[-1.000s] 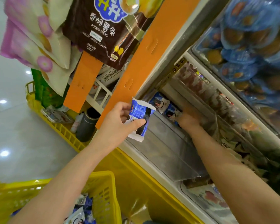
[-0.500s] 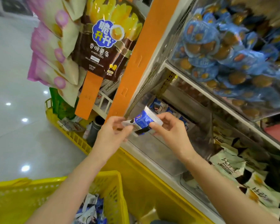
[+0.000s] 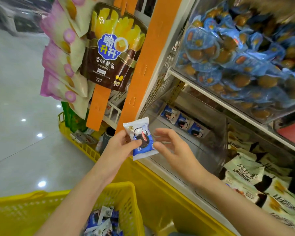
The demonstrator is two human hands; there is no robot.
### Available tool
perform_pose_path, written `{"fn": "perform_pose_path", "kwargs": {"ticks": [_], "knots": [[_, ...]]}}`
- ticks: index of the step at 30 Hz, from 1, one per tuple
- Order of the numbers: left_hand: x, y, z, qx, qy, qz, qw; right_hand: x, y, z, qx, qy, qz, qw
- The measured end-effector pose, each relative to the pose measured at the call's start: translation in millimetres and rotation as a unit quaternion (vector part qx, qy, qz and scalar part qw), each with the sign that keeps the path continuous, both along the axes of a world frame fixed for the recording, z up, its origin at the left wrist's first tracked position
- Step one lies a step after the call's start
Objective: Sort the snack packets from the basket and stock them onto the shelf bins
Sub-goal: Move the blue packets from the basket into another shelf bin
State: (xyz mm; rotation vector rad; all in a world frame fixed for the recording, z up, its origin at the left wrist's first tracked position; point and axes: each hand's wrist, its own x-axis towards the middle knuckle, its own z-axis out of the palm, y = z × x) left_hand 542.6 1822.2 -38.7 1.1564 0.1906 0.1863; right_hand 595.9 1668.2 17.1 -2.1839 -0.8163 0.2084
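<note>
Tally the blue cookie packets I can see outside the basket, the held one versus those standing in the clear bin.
Held packet, in left hand: 1
Bin packets, in clear bin: 3
Total: 4

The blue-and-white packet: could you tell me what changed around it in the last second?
The right hand left the shelf bin, pinched the packet alongside the left hand, then let go and is now open beside it. The left hand kept its grip; the basket stayed put.
</note>
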Motion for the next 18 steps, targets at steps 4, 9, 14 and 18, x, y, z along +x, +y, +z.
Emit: {"fn": "perform_pose_path", "kwargs": {"ticks": [4,9,14,18], "knots": [[4.7,-13.5,7.5,0.098,-0.025,-0.012,0.995,8.8,0.8,2.4,0.046,0.207,-0.037,0.977],[26.3,-15.7,22.9,0.355,-0.056,-0.046,0.932,30.5,-10.6,13.1,0.029,0.139,-0.054,0.988],[46.6,-10.9,32.5,0.393,-0.075,-0.046,0.915,56.7,-26.9,27.3,-0.059,0.141,-0.007,0.988],[61.4,-12.5,32.1,0.341,-0.099,0.044,0.934,69.2,-32.4,27.0,-0.144,0.118,0.016,0.982]]}}
